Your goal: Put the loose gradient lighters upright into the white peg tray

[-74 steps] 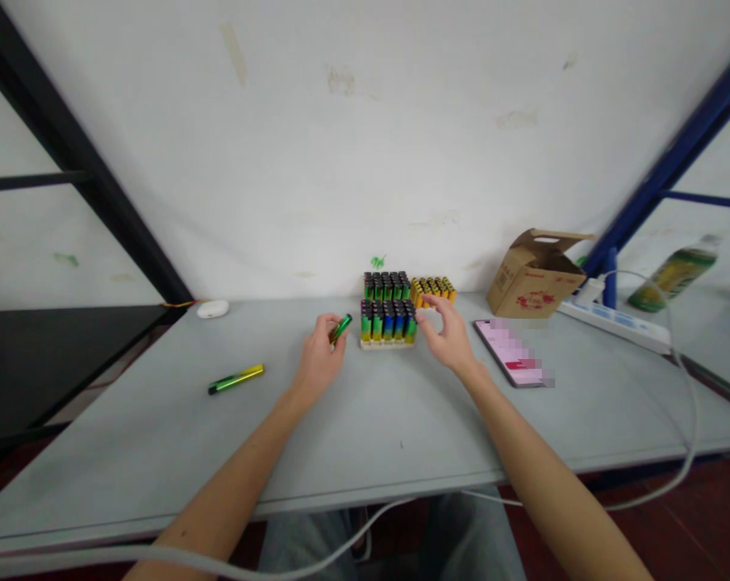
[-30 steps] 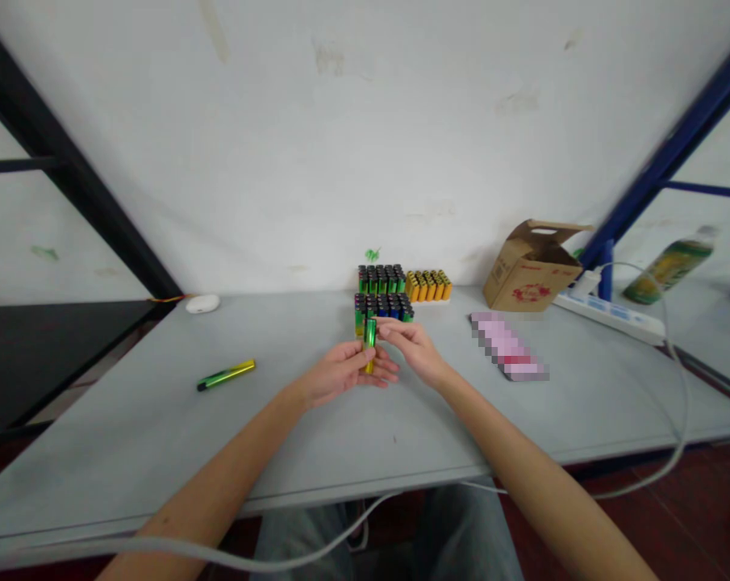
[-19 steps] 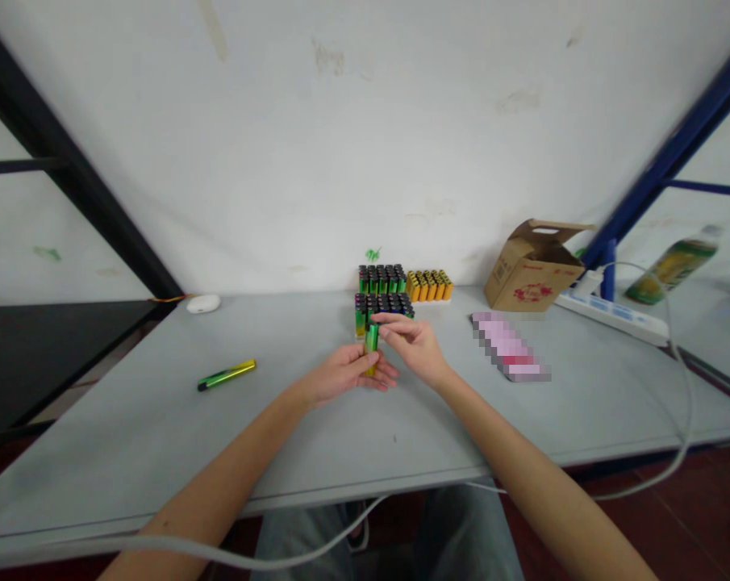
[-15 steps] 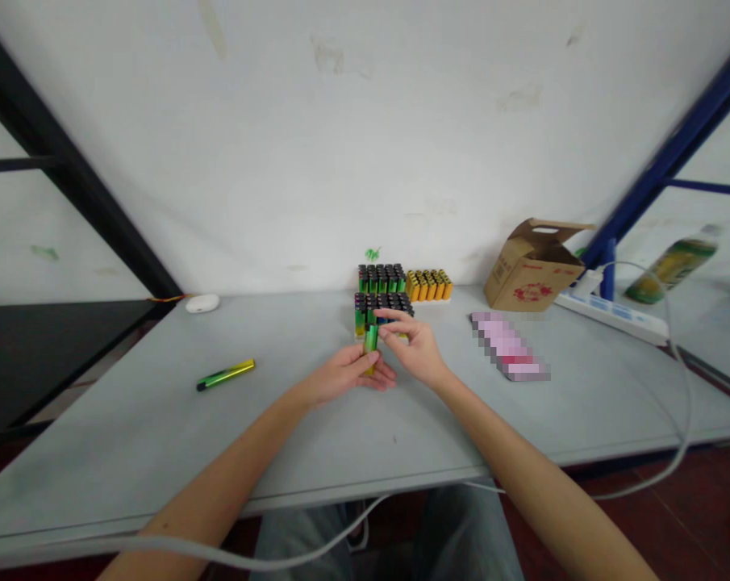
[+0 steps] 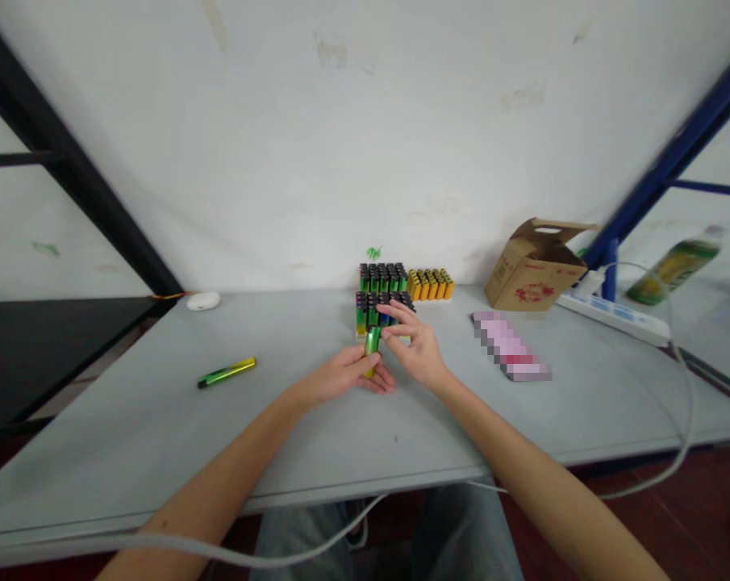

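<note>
Upright in my left hand (image 5: 356, 369) is a shiny green and yellow tube (image 5: 372, 342), pinched between the thumb and the fingers beneath. My right hand (image 5: 419, 349) is just right of the tube's upper end; its thumb and index finger come together there and its other fingers stick out. What those fingertips hold, if anything, is too small to tell. Behind the hands stands a block of upright dark-topped tubes (image 5: 361, 313), partly hidden by my right hand. A similar green and yellow tube with a black end (image 5: 227, 373) lies on the table at left.
Against the wall stand more black-topped green tubes (image 5: 381, 279) and a block of yellow-orange ones (image 5: 430, 286). At right are an open cardboard box (image 5: 531, 278), a blurred pink phone-shaped item (image 5: 510, 345) and a power strip (image 5: 619, 316). A white case (image 5: 203, 301) lies back left.
My right hand's fingers have lifted and spread slightly at the tube's top. The left hand still holds the tube in nearly the same place.
</note>
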{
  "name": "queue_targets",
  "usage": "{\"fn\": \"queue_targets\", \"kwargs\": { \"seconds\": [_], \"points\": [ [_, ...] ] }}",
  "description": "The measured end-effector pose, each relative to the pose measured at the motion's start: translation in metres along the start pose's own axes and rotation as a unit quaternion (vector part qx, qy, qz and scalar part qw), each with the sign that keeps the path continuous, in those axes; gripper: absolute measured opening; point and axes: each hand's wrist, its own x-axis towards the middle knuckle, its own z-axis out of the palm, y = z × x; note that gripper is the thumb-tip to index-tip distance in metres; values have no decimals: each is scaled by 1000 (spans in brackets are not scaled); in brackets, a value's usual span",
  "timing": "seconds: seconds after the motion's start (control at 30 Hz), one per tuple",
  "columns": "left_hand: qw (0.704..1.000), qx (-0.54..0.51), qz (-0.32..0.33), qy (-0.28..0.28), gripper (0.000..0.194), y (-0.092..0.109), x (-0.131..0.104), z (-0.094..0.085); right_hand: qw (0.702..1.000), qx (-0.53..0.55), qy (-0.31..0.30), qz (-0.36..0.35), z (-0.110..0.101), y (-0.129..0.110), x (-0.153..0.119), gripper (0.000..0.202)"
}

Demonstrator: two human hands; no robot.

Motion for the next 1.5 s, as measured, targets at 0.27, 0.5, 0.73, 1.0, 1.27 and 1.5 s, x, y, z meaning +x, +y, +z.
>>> {"fn": "queue_targets", "kwargs": {
  "seconds": [0.27,0.5,0.73,1.0,1.27,1.5],
  "points": [
    [1000,-5,-14,-17,35,2,-4,-1,1000,10,-1,-14,0,-3,-1,18],
    [1000,-3,-14,-23,35,1,-3,-1,999,31,-9,17,2,-3,-1,22],
    [999,51,-11,-8,41,2,-4,-1,997,65,-32,31,4,-1,-3,27],
    [999,47,-16,-11,46,3,-3,0,993,93,-42,53,5,-5,-4,27],
    [999,40,-13,-8,43,0,-3,-2,990,97,-35,100,7,-3,-7,25],
    [999,31,-18,-10,43,1,-3,-1,990,100,-14,101,9,-5,-7,23]
  ]
}}
